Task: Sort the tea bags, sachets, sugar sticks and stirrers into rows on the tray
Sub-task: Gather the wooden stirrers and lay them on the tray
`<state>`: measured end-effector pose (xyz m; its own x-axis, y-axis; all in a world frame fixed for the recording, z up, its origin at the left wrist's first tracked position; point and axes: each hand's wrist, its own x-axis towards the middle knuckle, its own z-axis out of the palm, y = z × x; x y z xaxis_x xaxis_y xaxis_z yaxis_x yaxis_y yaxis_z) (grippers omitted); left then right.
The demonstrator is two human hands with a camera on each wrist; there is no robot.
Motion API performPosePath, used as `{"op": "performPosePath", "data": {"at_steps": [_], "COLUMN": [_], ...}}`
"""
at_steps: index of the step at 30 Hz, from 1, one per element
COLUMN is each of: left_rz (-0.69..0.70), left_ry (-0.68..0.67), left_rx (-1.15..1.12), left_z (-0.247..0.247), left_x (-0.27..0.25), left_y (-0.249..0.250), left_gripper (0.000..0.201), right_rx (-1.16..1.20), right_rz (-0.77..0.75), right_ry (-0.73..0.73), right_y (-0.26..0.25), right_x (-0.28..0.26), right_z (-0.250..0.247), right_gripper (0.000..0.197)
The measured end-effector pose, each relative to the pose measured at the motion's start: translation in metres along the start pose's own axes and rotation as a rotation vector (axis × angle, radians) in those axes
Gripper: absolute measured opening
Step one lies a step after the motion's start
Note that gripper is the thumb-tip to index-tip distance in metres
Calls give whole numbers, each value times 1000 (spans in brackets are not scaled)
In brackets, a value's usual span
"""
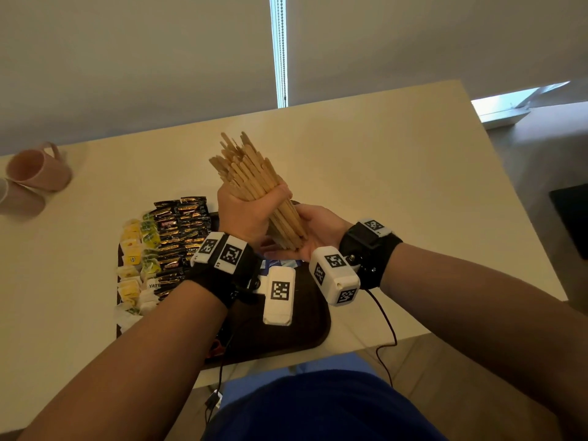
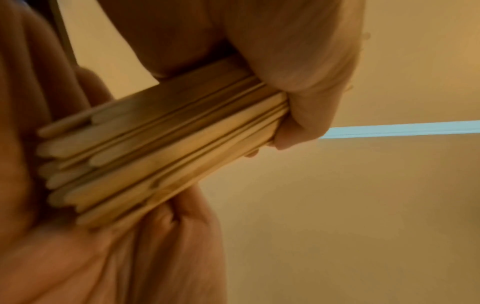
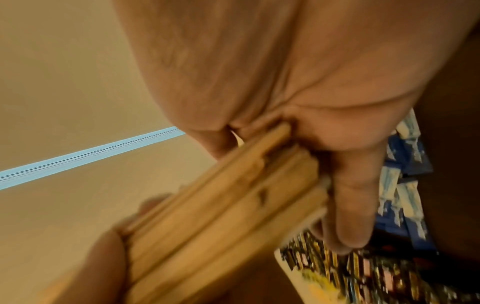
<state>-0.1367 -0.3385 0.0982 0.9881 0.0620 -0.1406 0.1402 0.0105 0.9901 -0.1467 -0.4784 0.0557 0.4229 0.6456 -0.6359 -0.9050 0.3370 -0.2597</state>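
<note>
Head view: left hand (image 1: 245, 218) clenches a bundle of wooden stirrers (image 1: 251, 173) above the tray (image 1: 286, 332), their tops fanning toward 11 o'clock; right hand (image 1: 315, 230), fingers relaxed flat, props the lower ends. Left wrist view: fingers (image 2: 298, 82) wrapped round the bundle. Right wrist view: palm (image 3: 259, 61) against the stick ends, black sachets (image 3: 363, 273) at 5 o'clock.

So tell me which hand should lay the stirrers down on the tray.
Left, probably. The left hand already grips the stirrers around the middle, above the tray; the right hand only props their lower ends on its open palm.
</note>
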Motion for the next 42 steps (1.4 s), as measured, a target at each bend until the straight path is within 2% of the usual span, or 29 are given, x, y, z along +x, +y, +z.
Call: {"op": "performPosePath", "data": {"at_steps": [2,7,9,11,13,15,18,19,22,25,28,34,38,42], "left_rz": [-70,-284,-324,-356,-384,-402,-394,-395,-418,-438,-434,-391,-372,-382], "left_ry": [33,124,136,127,116,101,77,62,36,20,7,-30,-42,-38], "left_rx": [-52,-90,-75,-34,17,57,132,156,191,222,240,313,321,338], "left_z": [-2,-19,-24,-27,-30,-31,-32,-33,-35,-37,-39,-40,-44,-50], "left_x": [-2,-9,-14,-18,-19,-21,-25,-26,-28,-33,-37,-44,-46,-49], "left_y": [-2,-17,-20,-23,-23,-23,-22,-21,-21,-24,-28,-33,-31,-33], "left_gripper": [14,43,43,33,31,44,61,59,32,39,49,28,28,28], "right_rx": [-91,-385,-800,-1321,-1548,-1621,-1720,-1748,-1807,-1858,-1898,-1983,-2040,-2091], "right_rz": [-10,-361,-333,-151,-7,5,43,50,93,198,239,242,172,187], "right_ry": [92,785,1004,1098,1125,1140,1100,1098,1073,1021,1012,969,959,959], "right_y": [-4,-20,-19,-10,2,14,25,26,26,27,27,30,37,40], "right_x": [-9,-46,-58,-65,-67,-67,-63,-61,-59,-60,-62,-62,-61,-62], "right_z": [-13,-83,-114,-133,-146,-157,-165,-166,-162,-159,-156,-155,-160,-160], "right_gripper": [57,28,21,21,31,44,45,43,31,26,24,24,27,26]}}
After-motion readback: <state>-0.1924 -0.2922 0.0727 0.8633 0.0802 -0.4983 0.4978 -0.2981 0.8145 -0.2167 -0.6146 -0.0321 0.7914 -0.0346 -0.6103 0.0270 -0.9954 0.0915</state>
